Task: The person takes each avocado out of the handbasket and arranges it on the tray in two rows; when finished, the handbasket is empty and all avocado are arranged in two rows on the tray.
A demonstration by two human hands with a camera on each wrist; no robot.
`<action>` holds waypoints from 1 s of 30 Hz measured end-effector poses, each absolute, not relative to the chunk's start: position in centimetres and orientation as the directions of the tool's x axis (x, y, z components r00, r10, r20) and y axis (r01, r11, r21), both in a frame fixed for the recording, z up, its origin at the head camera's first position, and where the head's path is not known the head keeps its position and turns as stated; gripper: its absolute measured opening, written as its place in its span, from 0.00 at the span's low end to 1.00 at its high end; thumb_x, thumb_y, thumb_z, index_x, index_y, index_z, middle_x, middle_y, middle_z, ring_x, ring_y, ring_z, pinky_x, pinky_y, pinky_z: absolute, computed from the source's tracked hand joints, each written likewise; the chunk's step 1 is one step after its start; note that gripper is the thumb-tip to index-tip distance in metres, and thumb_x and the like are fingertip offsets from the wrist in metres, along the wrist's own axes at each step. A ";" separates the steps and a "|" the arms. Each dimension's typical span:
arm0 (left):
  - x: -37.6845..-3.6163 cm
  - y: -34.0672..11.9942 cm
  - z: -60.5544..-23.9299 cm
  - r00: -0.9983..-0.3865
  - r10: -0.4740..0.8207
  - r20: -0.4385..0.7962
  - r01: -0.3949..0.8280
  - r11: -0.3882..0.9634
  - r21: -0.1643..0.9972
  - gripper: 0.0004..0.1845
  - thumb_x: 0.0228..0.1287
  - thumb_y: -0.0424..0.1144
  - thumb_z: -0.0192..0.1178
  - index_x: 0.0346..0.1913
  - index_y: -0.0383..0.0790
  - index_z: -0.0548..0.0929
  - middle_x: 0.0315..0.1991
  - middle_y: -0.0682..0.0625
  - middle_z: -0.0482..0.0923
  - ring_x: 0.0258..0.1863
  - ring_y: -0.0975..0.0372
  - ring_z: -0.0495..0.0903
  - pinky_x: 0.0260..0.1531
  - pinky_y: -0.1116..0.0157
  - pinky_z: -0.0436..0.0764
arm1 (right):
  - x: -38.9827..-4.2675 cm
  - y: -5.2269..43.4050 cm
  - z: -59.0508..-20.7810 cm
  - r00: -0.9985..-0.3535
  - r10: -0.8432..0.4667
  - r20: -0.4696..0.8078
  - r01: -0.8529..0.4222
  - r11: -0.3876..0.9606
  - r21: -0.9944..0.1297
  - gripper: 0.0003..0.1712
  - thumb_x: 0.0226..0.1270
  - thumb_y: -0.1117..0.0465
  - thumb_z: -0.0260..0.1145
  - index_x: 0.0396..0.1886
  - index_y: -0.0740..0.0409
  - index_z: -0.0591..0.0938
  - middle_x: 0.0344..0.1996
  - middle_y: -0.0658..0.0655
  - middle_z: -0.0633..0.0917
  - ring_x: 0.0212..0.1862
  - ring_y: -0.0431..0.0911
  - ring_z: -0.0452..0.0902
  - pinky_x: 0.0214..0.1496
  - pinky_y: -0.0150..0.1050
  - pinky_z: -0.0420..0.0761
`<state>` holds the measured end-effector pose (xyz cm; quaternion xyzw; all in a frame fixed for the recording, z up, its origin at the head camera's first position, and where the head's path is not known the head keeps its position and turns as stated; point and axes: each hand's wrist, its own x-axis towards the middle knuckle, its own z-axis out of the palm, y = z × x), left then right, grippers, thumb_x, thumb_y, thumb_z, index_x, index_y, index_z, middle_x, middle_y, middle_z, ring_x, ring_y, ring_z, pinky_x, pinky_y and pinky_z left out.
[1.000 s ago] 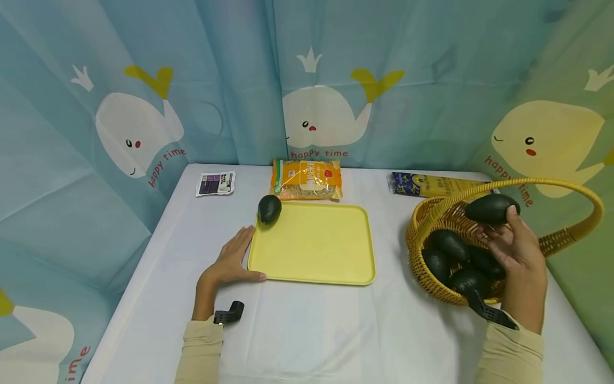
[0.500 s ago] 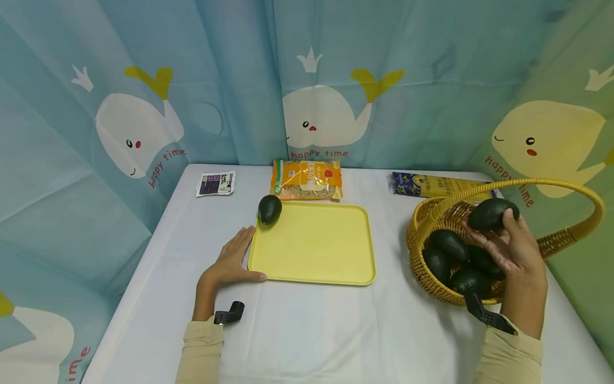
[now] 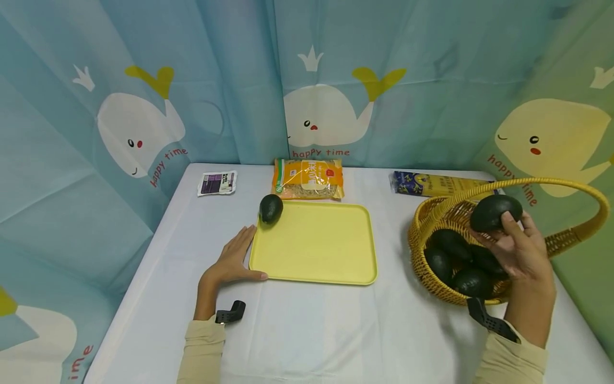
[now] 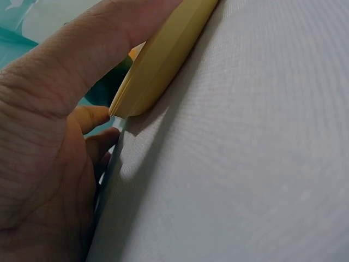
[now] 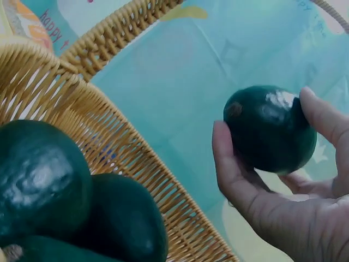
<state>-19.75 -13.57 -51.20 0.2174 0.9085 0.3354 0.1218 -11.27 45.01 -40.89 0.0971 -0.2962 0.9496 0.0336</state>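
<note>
At the right of the head view, the right hand (image 3: 520, 250) curls its fingers (image 5: 232, 164) round an avocado (image 3: 495, 212) held above the wicker basket (image 3: 422, 234), where several more avocados (image 3: 451, 242) lie. One avocado on the tray (image 3: 271, 208) sits at its far-left corner. The left hand (image 3: 233, 260) rests flat on the bench (image 3: 312, 330), fingers straight against the yellow tray (image 3: 314, 242). Judging by this, the moving of avocados has barely begun.

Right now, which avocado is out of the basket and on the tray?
The lone avocado at the yellow tray's far-left corner. The right hand holds another above the basket; the rest lie inside the basket.
</note>
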 end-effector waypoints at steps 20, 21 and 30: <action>-19.9 -13.6 -51.3 -0.876 0.477 -0.077 0.316 0.687 0.655 0.70 0.38 0.62 0.75 0.79 0.41 0.43 0.80 0.42 0.42 0.79 0.47 0.40 0.72 0.38 0.46 | -9.5 42.4 -39.1 -0.808 -0.270 0.523 -0.307 -0.566 -0.765 0.30 0.71 0.79 0.40 0.72 0.72 0.55 0.64 0.68 0.72 0.63 0.57 0.76 0.56 0.46 0.83; -19.9 -13.6 -51.3 -0.875 0.478 -0.076 0.317 0.685 0.656 0.70 0.38 0.62 0.75 0.79 0.41 0.43 0.80 0.41 0.42 0.79 0.46 0.40 0.72 0.38 0.46 | -9.5 42.2 -38.9 -0.802 -0.287 0.523 -0.309 -0.550 -0.776 0.30 0.71 0.79 0.41 0.72 0.72 0.54 0.64 0.68 0.71 0.63 0.57 0.76 0.55 0.46 0.83; -19.9 -13.7 -51.2 -0.877 0.476 -0.073 0.315 0.682 0.660 0.70 0.38 0.62 0.75 0.79 0.39 0.43 0.79 0.41 0.42 0.79 0.46 0.41 0.71 0.37 0.47 | -10.2 39.5 -38.4 -0.770 -0.376 0.515 -0.311 -0.484 -0.818 0.34 0.71 0.79 0.44 0.74 0.74 0.47 0.66 0.69 0.68 0.61 0.60 0.77 0.56 0.45 0.83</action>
